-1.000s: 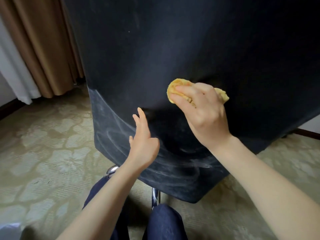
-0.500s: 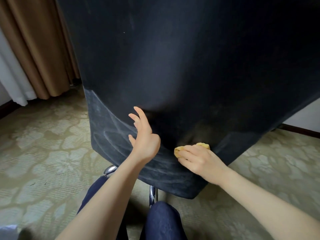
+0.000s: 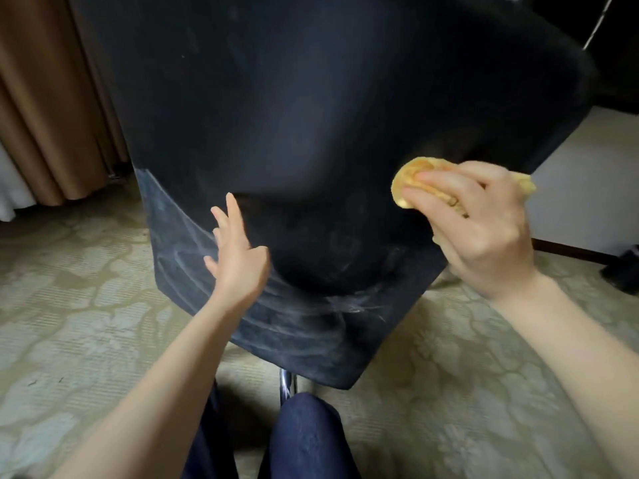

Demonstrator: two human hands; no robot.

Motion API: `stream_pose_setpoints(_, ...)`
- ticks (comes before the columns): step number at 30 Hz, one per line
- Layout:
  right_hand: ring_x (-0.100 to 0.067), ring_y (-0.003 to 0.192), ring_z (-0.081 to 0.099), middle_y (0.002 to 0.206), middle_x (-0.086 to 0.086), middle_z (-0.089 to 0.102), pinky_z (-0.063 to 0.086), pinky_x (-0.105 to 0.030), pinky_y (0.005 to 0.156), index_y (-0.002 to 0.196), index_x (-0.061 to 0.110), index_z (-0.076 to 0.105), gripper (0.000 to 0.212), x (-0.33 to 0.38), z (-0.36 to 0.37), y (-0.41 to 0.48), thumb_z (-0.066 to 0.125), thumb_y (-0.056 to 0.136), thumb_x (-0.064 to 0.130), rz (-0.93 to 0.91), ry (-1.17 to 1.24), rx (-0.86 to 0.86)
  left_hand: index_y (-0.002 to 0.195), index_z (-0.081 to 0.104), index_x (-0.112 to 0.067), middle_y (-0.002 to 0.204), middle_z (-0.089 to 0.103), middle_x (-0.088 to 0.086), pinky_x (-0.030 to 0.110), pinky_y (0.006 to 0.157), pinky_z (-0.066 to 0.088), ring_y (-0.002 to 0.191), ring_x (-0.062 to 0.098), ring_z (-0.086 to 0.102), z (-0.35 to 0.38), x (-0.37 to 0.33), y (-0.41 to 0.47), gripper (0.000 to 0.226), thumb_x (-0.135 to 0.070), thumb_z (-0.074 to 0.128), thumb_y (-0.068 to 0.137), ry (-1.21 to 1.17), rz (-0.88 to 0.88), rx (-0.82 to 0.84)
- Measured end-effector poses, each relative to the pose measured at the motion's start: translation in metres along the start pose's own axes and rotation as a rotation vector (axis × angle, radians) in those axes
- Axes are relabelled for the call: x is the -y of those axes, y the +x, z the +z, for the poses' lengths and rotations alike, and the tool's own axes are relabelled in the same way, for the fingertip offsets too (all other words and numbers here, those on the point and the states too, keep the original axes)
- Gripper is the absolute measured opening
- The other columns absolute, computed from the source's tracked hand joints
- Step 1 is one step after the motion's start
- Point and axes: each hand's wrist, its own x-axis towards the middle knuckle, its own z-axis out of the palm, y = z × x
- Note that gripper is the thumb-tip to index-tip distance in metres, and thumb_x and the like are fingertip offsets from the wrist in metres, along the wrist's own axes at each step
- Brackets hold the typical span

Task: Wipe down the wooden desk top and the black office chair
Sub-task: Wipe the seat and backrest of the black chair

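Head view looks down on the back of the black office chair (image 3: 311,115), which fills the upper middle of the picture and leans across it, its lower edge hanging above the floor. Pale, dusty smears curve across the lower part of the chair's back, thickest toward its lower left corner. The right hand (image 3: 484,236) grips a bunched yellow cloth (image 3: 409,178), its fingers curled over the cloth and pressing it against the chair's back near the right edge. The left hand (image 3: 238,261) is spread, its fingers straight and apart, holding nothing, over the smeared lower left of the chair's back; whether the fingertips touch the fabric cannot be told. Below the chair's lower edge a short chrome post (image 3: 287,383) shows, and just beside it come the person's knees (image 3: 304,433) in dark blue trousers. A pale carpet (image 3: 86,323) with a flower pattern covers the floor. A brown curtain (image 3: 45,98) hangs at the left, and at the right a white wall (image 3: 581,188) meets a dark baseboard (image 3: 570,250).
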Motion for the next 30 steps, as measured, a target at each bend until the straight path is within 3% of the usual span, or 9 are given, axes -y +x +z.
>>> stream_pose_setpoints(3,-0.027,0.096,0.045,0.096,-0.017,0.069,0.053,-0.044,0.068,0.098,0.002,0.074,0.016,0.019,0.018,0.014,0.062,0.089,-0.003,0.130,0.024,-0.058,0.146,-0.018,-0.039,0.156,-0.022,-0.005,0.047,0.112,-0.012,0.146,0.016,-0.008,0.018,-0.006,-0.017,0.100,0.010,0.037,0.078,-0.044,0.136,0.043)
stream_pose_setpoints(8,-0.025,0.095,0.046,0.092,-0.014,0.069,0.050,-0.035,0.072,0.098,0.005,0.074,0.018,0.055,0.055,0.008,0.060,0.089,-0.003,0.194,0.085,-0.046,0.144,-0.027,-0.029,0.154,-0.029,0.006,0.050,0.111,-0.012,0.144,0.025,-0.016,0.037,-0.012,-0.017,0.104,0.013,0.034,0.071,0.038,0.127,0.025)
stream_pose_setpoints(13,-0.025,0.082,0.065,0.079,-0.008,0.067,0.053,-0.035,0.064,0.087,0.007,0.074,0.020,0.089,0.083,-0.033,0.056,0.093,0.002,0.074,0.177,0.138,0.142,-0.031,-0.029,0.152,-0.032,0.009,0.053,0.110,-0.014,0.144,0.028,-0.017,0.038,-0.013,-0.012,0.106,0.012,0.032,0.067,0.098,0.115,0.050)
stream_pose_setpoints(18,-0.028,0.069,0.060,0.077,-0.012,0.061,0.051,-0.038,0.056,0.089,-0.001,0.066,0.005,0.102,0.088,-0.084,0.065,0.084,-0.002,0.039,0.402,0.390,0.143,-0.031,-0.024,0.152,-0.030,0.014,0.054,0.111,-0.011,0.144,0.034,-0.015,0.038,-0.017,-0.007,0.108,0.012,0.034,0.064,0.149,0.096,0.070)
stream_pose_setpoints(22,-0.024,0.077,0.062,0.083,-0.008,0.065,0.052,-0.034,0.063,0.084,0.005,0.071,0.022,0.090,0.068,-0.115,0.050,0.091,-0.001,-0.108,0.345,0.551,0.144,-0.029,-0.024,0.153,-0.028,0.014,0.054,0.111,-0.009,0.144,0.034,-0.013,0.032,-0.014,-0.007,0.107,0.012,0.032,0.063,0.166,0.107,0.094)
stream_pose_setpoints(25,-0.024,0.081,0.064,0.090,-0.008,0.069,0.054,-0.034,0.066,0.084,0.007,0.073,0.035,0.068,0.041,-0.118,0.041,0.096,-0.002,-0.096,0.312,0.520,0.144,-0.028,-0.023,0.153,-0.027,0.015,0.054,0.111,-0.009,0.144,0.035,-0.012,0.026,-0.011,-0.003,0.105,0.012,0.032,0.065,0.180,0.117,0.115)
stream_pose_setpoints(30,-0.030,0.084,0.068,0.094,-0.014,0.071,0.056,-0.036,0.072,0.098,0.003,0.074,0.020,0.040,0.007,-0.079,0.061,0.084,-0.002,-0.032,0.198,0.363,0.145,-0.026,-0.021,0.154,-0.022,0.017,0.053,0.112,-0.004,0.145,0.035,-0.006,0.008,-0.007,0.009,0.102,0.008,0.038,0.071,0.252,0.132,0.162)
